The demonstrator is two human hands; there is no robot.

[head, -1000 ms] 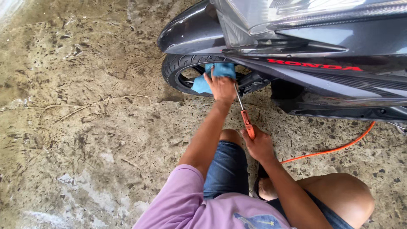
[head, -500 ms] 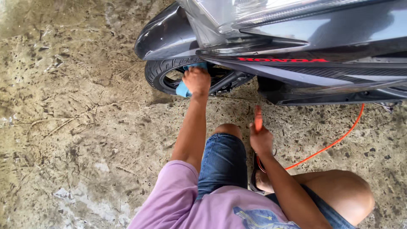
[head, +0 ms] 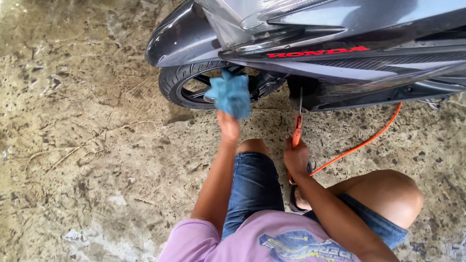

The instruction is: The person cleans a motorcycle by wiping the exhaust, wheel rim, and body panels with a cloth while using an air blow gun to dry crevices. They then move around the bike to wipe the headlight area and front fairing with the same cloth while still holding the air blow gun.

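Head view, left hand: your left hand (head: 228, 127) is closed around the lower end of a blue cloth (head: 231, 94), fingers clamped on the fabric. The hand is blurred, so you cannot tell individual fingers apart.
Head view, blue cloth: it bunches up above your fist, in front of the front wheel (head: 187, 85) of the motorcycle (head: 340, 43). You cannot tell whether the cloth is touching the wheel.
Head view, right hand: your right hand (head: 296, 156) is wrapped shut on the orange handle of an air blow gun (head: 296, 130). Its thin metal nozzle points up toward the dark lower panel of the motorcycle, and the tip sits just beside that panel.
Head view, orange hose (head: 361, 144): it runs from the tool near your right hand, across the floor to the right, and goes under the motorcycle body.
Head view, front wheel: black tyre with dark spokes, tucked under the glossy dark front fender (head: 179, 41), standing on the concrete floor (head: 87, 145).
Head view, concrete floor: rough, stained and wet-looking, with pale patches toward the lower left.
Head view, your body: you are crouched low, knees bent, in denim shorts (head: 255, 187) and a lilac shirt (head: 242, 242), with both arms reaching forward toward the motorcycle.
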